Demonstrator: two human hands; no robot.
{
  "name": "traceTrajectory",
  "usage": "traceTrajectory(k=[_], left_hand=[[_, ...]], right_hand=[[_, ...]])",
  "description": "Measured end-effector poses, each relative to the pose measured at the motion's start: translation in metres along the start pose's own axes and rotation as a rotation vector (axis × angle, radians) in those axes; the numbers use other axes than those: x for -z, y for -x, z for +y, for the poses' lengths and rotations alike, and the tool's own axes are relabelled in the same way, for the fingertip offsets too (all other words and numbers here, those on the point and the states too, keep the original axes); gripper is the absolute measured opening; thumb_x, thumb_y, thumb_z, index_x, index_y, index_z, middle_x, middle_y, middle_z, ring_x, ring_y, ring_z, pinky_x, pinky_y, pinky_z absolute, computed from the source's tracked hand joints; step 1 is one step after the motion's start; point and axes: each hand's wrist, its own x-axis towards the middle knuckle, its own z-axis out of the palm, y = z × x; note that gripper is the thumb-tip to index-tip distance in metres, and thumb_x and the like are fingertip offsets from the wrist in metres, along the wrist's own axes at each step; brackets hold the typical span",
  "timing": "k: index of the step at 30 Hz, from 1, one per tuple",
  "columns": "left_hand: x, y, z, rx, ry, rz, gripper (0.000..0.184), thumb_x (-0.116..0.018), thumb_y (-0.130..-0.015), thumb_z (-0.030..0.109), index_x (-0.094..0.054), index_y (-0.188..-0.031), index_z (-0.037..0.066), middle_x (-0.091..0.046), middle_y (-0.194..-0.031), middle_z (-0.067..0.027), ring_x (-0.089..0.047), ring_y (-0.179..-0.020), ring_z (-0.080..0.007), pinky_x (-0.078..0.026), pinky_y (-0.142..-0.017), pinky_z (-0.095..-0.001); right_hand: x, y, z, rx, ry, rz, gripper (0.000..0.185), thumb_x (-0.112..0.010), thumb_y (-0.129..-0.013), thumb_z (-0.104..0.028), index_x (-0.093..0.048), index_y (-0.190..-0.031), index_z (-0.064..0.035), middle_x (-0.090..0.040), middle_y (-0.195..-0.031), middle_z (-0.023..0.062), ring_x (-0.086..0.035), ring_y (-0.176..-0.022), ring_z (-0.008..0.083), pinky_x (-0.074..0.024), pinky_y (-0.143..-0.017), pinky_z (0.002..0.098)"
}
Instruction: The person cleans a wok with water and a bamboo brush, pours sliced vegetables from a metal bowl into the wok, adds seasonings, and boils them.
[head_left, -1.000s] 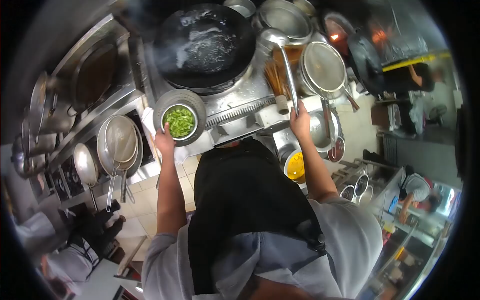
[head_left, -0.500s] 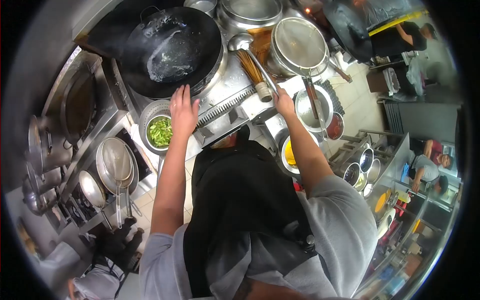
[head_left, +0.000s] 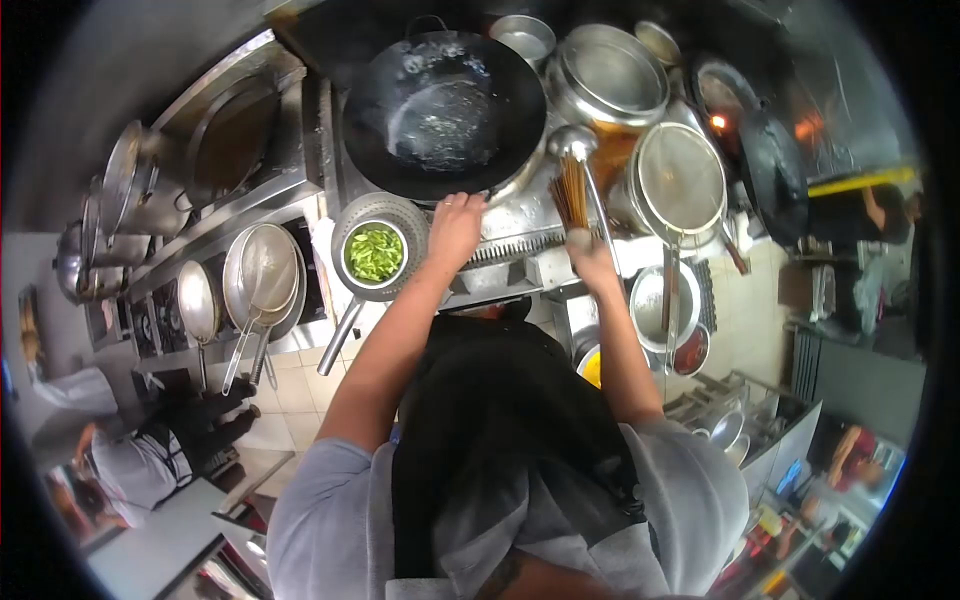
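Observation:
A black wok (head_left: 445, 165) with a wet, whitish sheen inside sits on the range. My left hand (head_left: 457, 232) is at its near rim, fingers curled over the edge. My right hand (head_left: 594, 262), slightly blurred, is closed around the handle end of a bamboo wok brush (head_left: 571, 195), its bristles pointing away from me. Along the right side of that hand runs the handle of a steel ladle (head_left: 573, 141), whose bowl lies beyond the bristles. Left of my left forearm, chopped green vegetables (head_left: 374, 252) fill a small container set in a perforated strainer (head_left: 352, 212).
A mesh strainer (head_left: 682, 180) rests over a pot on the right, near a large steel pot (head_left: 612, 75). A white-rimmed bowl (head_left: 650, 300) and a red-filled container (head_left: 692, 352) stand lower right. Flame (head_left: 718, 122) shows at another burner. Several pans hang left; other people stand farther off.
My right hand has moved from the ladle's handle end to the brush handle. My left fingers, stretched out before, now bend over the wok's rim. The whole view has shifted.

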Motion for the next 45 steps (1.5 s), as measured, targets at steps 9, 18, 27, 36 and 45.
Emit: traceTrajectory(k=[9,18,27,36,45], left_hand=[[0.002,0.011,-0.019,0.022,0.101,0.029,0.011,-0.061,-0.090,0.009,-0.068,-0.098,0.004,-0.063,-0.093,-0.0140,-0.060,-0.096,-0.0339,-0.047,-0.089,-0.0456],[-0.005,0.018,-0.016,0.091,0.067,0.053,0.017,-0.058,-0.084,0.002,-0.068,-0.099,0.004,-0.063,-0.097,-0.0140,-0.059,-0.097,-0.0332,-0.046,-0.092,-0.0464],[0.000,0.012,-0.016,0.108,0.121,0.063,0.017,-0.059,-0.080,0.000,-0.068,-0.094,0.001,-0.063,-0.097,-0.0157,-0.059,-0.101,-0.0339,-0.047,-0.092,-0.0449],[0.006,0.018,-0.017,1.026,1.007,0.066,0.039,-0.066,-0.095,0.042,-0.059,-0.090,0.004,-0.058,-0.080,-0.0117,-0.061,-0.074,-0.0288,-0.052,-0.072,-0.0418],[-0.023,-0.007,-0.026,1.401,1.632,-0.192,0.028,-0.058,-0.099,0.031,-0.057,-0.094,0.004,-0.055,-0.073,-0.0062,-0.055,-0.054,-0.0215,-0.048,-0.049,-0.0383]], right_hand=[[0.037,0.039,-0.238,0.635,0.359,0.008,0.059,-0.068,-0.077,-0.012,-0.062,-0.136,-0.0109,-0.071,-0.107,0.0246,-0.067,-0.095,0.0469,-0.0540,-0.086,0.0507],[-0.204,-0.162,-0.328,0.547,0.598,-0.105,0.027,-0.066,-0.083,-0.022,-0.077,-0.102,-0.0056,-0.072,-0.100,0.0265,-0.072,-0.098,0.0362,-0.0594,-0.087,0.0434],[-0.198,-0.148,-0.340,0.584,0.412,-0.048,0.034,-0.053,-0.086,-0.020,-0.074,-0.087,0.0059,-0.071,-0.070,0.0240,-0.073,-0.059,0.0317,-0.0616,-0.066,0.0411],[-0.129,-0.123,-0.300,0.365,0.811,-0.328,0.047,-0.068,-0.080,-0.024,-0.071,-0.119,0.0009,-0.068,-0.121,0.0282,-0.066,-0.117,0.0402,-0.0528,-0.101,0.0450],[-0.122,-0.142,-0.284,0.433,0.864,-0.225,0.045,-0.064,-0.085,-0.027,-0.070,-0.119,0.0011,-0.066,-0.126,0.0276,-0.062,-0.123,0.0399,-0.0486,-0.106,0.0457]])
